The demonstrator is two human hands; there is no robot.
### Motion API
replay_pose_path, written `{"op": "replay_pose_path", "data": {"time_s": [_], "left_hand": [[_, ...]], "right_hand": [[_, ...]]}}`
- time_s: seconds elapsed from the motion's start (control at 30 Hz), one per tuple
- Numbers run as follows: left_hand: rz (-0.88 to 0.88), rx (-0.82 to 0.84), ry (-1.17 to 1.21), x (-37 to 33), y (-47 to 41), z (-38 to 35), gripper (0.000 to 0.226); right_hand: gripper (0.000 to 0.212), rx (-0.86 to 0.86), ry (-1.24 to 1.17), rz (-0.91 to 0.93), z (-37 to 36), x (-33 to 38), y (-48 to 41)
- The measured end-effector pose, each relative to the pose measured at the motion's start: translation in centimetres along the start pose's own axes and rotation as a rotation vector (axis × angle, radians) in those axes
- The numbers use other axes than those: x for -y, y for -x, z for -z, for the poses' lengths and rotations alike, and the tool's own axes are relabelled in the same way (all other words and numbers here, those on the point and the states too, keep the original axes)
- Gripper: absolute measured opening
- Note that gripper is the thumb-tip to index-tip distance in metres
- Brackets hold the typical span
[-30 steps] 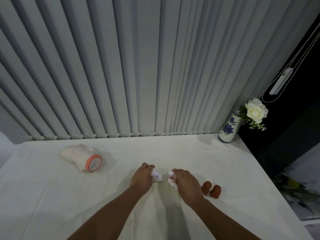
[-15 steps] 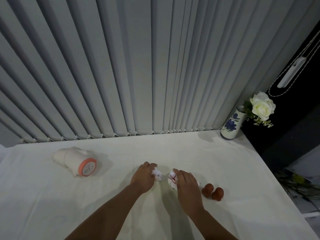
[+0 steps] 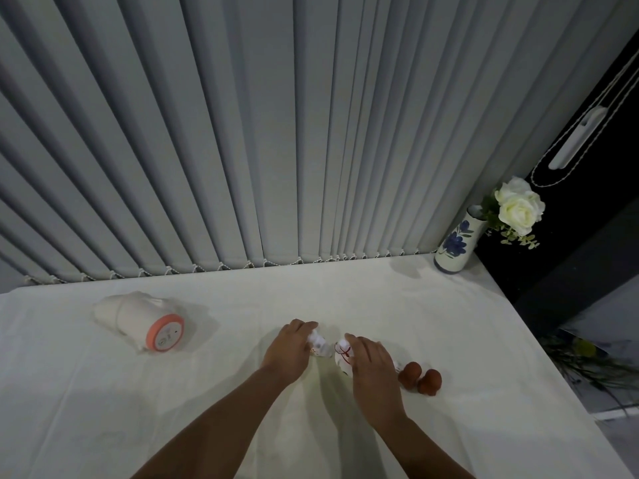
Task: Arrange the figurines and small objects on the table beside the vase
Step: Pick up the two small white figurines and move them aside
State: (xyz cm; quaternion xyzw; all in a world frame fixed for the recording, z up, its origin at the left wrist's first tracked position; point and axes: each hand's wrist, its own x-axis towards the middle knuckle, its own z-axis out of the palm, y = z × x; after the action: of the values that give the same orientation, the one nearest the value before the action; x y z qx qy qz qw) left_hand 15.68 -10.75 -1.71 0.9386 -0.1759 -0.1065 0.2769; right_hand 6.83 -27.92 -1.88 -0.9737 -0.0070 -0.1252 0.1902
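A white figurine [image 3: 317, 342] is pinched in the left hand [image 3: 288, 349], another [image 3: 343, 352] in the right hand [image 3: 371, 364] — firm grips should be confirmed before carrying toward the vase [image 3: 454, 245], far right.

Home room: vertical blinds [image 3: 242, 133], flower vase [image 3: 455, 245].

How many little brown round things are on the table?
2. One brown ball sits just right of the right hand; the other brown ball lies beside it, further right. The hands might hide more.
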Motion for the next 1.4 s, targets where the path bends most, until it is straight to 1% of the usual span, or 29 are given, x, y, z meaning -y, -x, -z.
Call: {"op": "replay_pose_path", "data": {"time_s": [0.17, 0.3, 0.47, 0.63, 0.83, 0.97, 1.0, 1.13, 1.23, 1.33, 1.4], "left_hand": [[-0.009, -0.018, -0.005, -0.1, 0.3, -0.2, 0.053], [-0.013, -0.011, -0.001, -0.1, 0.2, -0.2, 0.055], [-0.039, -0.001, 0.005, -0.3, 0.4, 0.1, 0.059], [-0.041, -0.002, -0.035, -0.2, 1.5, 0.9, 0.059], [-0.003, -0.039, -0.072, 1.0, 3.6, 2.3, 0.054], [-0.016, -0.125, -0.083, 2.5, 5.5, 3.7, 0.048], [-0.020, -0.167, -0.082, 3.0, 6.0, 4.2, 0.046], [0.015, -0.306, -0.127, 5.8, 7.9, 6.7, 0.043], [0.068, -0.371, -0.143, 8.0, 9.0, 8.7, 0.042], [0.154, -0.437, -0.118, 11.0, 10.3, 11.4, 0.042], [0.210, -0.447, -0.097, 12.9, 11.2, 13.1, 0.043]], "right_hand": [[0.061, 0.051, -0.006, 0.007, 0.2, -0.4, -0.1], [0.056, 0.105, -0.012, 0.036, 0.6, -0.9, -0.2], [0.052, 0.106, -0.029, 0.046, 0.6, -1.0, -0.3], [0.048, 0.108, -0.026, 0.013, 0.8, -0.7, -0.3], [0.043, 0.183, -0.010, -0.088, 1.4, 0.0, -0.5], [0.032, 0.165, 0.018, -0.110, 1.7, 1.1, -1.0], [0.033, 0.165, 0.031, -0.109, 1.7, 1.6, -1.2], [0.057, 0.201, 0.130, -0.169, 1.4, 3.9, -1.9], [0.058, 0.222, 0.101, -0.171, 1.2, 6.7, -2.7], [0.055, 0.243, 0.051, -0.131, 0.3, 10.8, -3.8], [0.054, 0.259, 0.031, -0.096, -0.3, 13.6, -4.7]]}}
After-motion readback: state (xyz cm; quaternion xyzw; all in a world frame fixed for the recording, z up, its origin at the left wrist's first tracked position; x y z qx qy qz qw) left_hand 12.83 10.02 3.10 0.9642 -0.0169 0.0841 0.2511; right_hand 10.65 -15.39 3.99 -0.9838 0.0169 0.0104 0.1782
